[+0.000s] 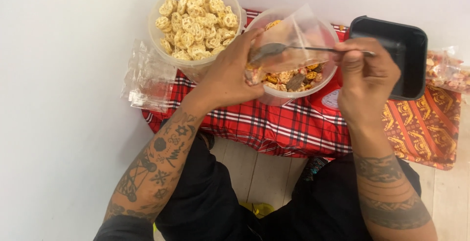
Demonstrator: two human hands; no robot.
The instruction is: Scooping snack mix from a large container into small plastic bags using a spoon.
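My left hand [230, 72] holds a small clear plastic bag [293, 38] open above a clear bowl of mixed snacks [298, 79]. Some mixed snacks sit in the bag's bottom by my fingers. My right hand [364, 77] grips a metal spoon [293, 49] by its handle, and the spoon's bowl reaches into the bag's mouth. A second clear bowl [196, 25], at the back left, is full of pale wheel-shaped crackers.
A black square tray [396, 55] stands at the right, partly behind my right hand. Filled snack bags [445, 69] lie at the far right, and empty clear bags [147, 77] at the left. A red checked cloth [284, 128] and an orange patterned cloth [426, 128] cover the floor.
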